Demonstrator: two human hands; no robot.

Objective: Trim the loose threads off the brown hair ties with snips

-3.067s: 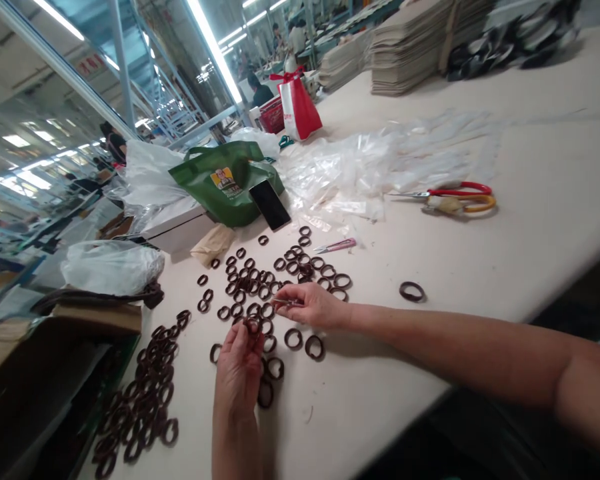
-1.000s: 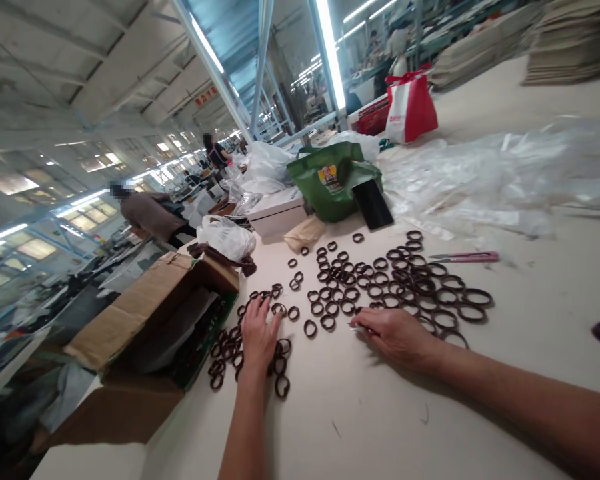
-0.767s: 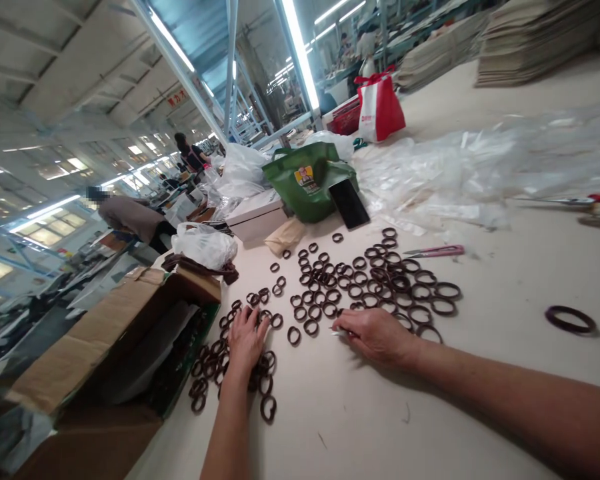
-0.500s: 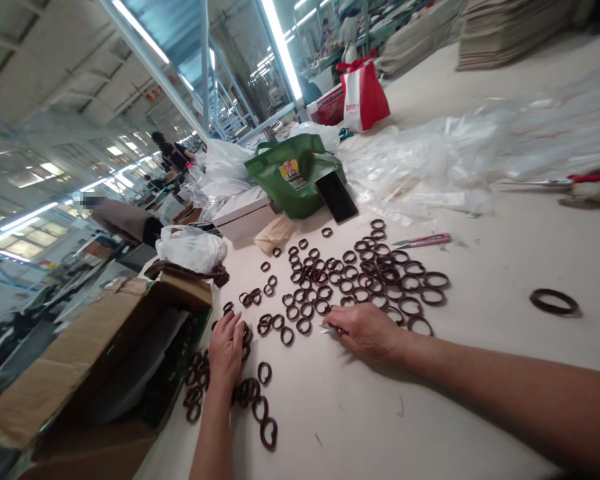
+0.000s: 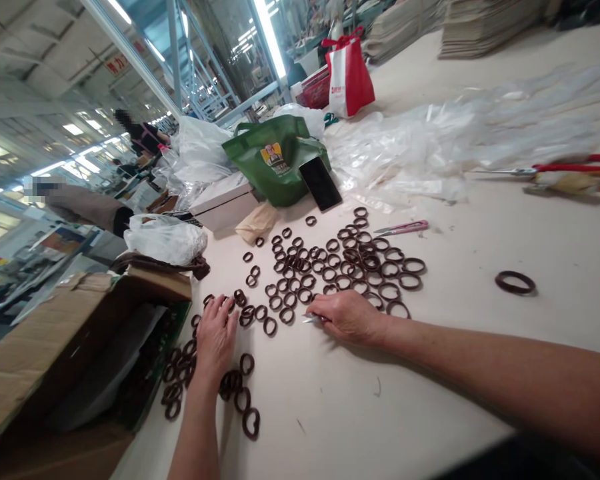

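Note:
Many dark brown rings (image 5: pixel 373 261) lie spread over the pale table, thickest in a heap beyond my right hand. That hand (image 5: pixel 350 317) rests on the tabletop at the near edge of the heap, fingers closed around small thread snips (image 5: pixel 311 319). Only the silver pointed blades show; the handles are inside my grip. My left hand (image 5: pixel 216 340) lies palm down with fingers stretched over some rings at the left. Its fingertips touch or cover a few of them. More rings (image 5: pixel 251 424) lie on both sides of my left wrist.
An open cardboard box (image 5: pixel 45 347) stands at the left. Behind the rings are a green bag (image 5: pixel 280 163), a black phone (image 5: pixel 321 184) and clear plastic bags (image 5: pixel 405 150). Pink snips (image 5: pixel 403 228), red-handled scissors (image 5: pixel 555 169) and a larger ring (image 5: pixel 516 291) lie rightward. Other people work far behind.
The view has shifted, so the table's things appear further left and slightly higher. My left fingers have moved slightly over the rings. My right hand keeps hold of the thread snips.

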